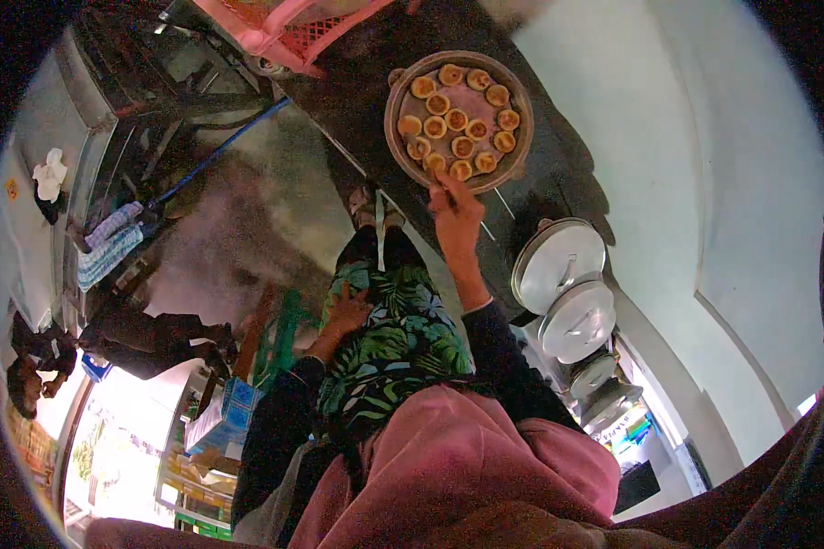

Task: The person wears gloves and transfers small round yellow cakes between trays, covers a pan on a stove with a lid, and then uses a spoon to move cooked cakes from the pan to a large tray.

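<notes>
Pale wall [613,91] runs along right edge of dark surface [362,91] before you. Pink plastic chair [267,42] near its far left corner. Greyish, shadowed floor [270,188] past left edge. Bright opening [119,444] at your left, glaring with light.

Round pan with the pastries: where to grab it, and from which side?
The round pan probably lifts best by its two lugs, one hand on each, coming in level from outside. They jut from roughly opposite sides of the rim, upper left and lower right in the view; the pastries sit inside, so keep fingers out.
</notes>
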`<action>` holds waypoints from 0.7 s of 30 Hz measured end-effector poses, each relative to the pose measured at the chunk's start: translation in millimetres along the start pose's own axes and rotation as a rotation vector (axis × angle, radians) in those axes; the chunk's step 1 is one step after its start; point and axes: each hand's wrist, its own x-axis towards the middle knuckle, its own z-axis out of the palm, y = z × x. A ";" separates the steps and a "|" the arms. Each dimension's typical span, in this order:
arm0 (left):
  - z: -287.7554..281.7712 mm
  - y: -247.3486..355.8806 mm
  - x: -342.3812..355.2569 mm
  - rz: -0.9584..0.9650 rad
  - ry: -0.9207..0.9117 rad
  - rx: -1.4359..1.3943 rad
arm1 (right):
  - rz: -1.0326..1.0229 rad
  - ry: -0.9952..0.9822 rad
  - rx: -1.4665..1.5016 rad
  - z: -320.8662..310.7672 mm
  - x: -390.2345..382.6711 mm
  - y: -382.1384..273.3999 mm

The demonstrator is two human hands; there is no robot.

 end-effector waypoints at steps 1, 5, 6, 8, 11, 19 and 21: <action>-2.4 -0.9 -1.7 -0.052 -0.013 -0.023 | -0.023 -0.002 -0.091 2.8 3.5 -3.2; -20.7 12.2 -5.5 -0.050 -0.110 -0.012 | 0.084 -0.024 0.125 6.7 13.9 -10.9; -32.6 17.9 -8.2 -0.021 -0.170 0.056 | 0.072 0.021 0.086 6.1 19.1 -10.4; -27.7 14.3 -12.8 -0.003 -0.140 0.068 | 0.051 0.099 0.009 3.3 34.4 -20.8; -17.6 8.6 -10.4 -0.027 -0.006 -0.042 | 0.030 0.105 -0.052 -1.0 66.3 -13.7; -33.4 17.8 -12.9 -0.021 -0.092 0.028 | -0.035 0.079 0.026 6.7 60.1 -38.2; 1.3 -3.3 -12.0 0.021 0.074 -0.043 | 0.058 0.085 0.096 4.6 51.0 -49.2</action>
